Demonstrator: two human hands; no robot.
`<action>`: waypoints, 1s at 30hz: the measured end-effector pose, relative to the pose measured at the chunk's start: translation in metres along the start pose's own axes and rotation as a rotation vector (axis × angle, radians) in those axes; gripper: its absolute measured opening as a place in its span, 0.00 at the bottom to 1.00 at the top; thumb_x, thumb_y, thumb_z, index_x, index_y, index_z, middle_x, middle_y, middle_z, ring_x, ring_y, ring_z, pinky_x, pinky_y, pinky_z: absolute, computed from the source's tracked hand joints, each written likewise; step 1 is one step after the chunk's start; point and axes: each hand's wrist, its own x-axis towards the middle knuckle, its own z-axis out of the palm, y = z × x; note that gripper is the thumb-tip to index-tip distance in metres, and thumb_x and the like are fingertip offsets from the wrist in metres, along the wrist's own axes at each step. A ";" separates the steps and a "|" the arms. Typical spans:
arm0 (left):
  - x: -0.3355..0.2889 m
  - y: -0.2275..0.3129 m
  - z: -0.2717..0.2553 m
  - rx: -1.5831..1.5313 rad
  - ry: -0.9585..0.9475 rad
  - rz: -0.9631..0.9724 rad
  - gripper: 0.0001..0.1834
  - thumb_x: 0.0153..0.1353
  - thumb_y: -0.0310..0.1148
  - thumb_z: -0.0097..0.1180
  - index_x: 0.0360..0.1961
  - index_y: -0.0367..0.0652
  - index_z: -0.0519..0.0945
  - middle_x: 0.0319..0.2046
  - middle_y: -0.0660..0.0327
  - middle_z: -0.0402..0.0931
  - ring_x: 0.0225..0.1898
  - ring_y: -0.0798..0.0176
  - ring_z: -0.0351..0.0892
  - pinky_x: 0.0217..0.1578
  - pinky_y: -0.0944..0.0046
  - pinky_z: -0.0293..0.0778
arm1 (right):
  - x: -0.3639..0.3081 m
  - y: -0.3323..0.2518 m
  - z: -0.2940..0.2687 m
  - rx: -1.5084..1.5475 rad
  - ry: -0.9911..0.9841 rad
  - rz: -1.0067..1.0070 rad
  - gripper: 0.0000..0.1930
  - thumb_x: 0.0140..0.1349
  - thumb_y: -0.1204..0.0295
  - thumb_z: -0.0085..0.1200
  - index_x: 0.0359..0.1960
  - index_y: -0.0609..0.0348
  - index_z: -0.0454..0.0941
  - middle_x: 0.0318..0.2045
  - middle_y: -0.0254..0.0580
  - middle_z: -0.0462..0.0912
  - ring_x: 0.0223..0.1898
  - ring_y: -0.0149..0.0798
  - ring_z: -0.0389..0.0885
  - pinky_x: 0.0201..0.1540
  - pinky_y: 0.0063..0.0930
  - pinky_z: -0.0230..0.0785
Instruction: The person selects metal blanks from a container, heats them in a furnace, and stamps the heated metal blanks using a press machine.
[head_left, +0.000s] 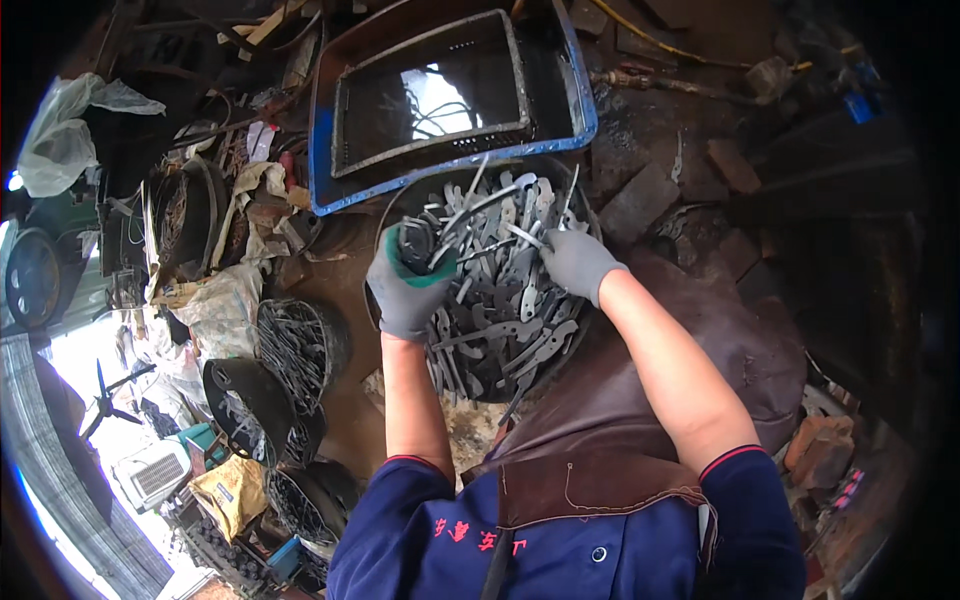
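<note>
My grey-and-green-gloved left hand (410,285) curls around dark flat metal pieces (415,242) by the left rim of the dark round tub (407,200), seemingly freeing my grey-gloved right hand (580,266), which pinches a slim silvery metal strip (524,236) toward the right rim. Grey flat metal parts (528,300) crowd the tub between; a blue-rimmed rectangular bin (587,122) hems its far edge, leaving room above.

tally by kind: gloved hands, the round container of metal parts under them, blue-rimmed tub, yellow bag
Left hand and right hand, both gloved: 2
Round container of metal parts: 1
Blue-rimmed tub: 1
Yellow bag: 1
Total: 5
</note>
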 end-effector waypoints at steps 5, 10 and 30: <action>0.010 0.039 -0.007 -0.318 0.165 0.060 0.26 0.39 0.18 0.67 0.43 0.38 0.73 0.36 0.62 0.75 0.37 0.71 0.74 0.39 0.70 0.72 | 0.000 -0.003 0.006 -0.029 0.013 -0.029 0.16 0.62 0.64 0.41 0.39 0.63 0.78 0.38 0.58 0.80 0.42 0.56 0.79 0.47 0.45 0.70; 0.030 0.022 -0.037 -0.273 0.362 0.071 0.25 0.36 0.17 0.69 0.39 0.39 0.75 0.34 0.64 0.75 0.31 0.71 0.74 0.36 0.69 0.73 | -0.015 -0.014 0.001 -0.107 0.000 -0.015 0.16 0.63 0.62 0.43 0.39 0.61 0.78 0.36 0.56 0.81 0.40 0.54 0.80 0.46 0.45 0.71; -0.048 0.135 0.062 -1.793 -0.415 -0.521 0.21 0.53 0.27 0.56 0.50 0.41 0.72 0.40 0.58 0.76 0.42 0.57 0.78 0.46 0.58 0.76 | -0.208 -0.057 -0.048 0.132 0.442 -0.433 0.45 0.50 0.66 0.61 0.64 0.71 0.47 0.61 0.67 0.58 0.62 0.62 0.60 0.64 0.41 0.57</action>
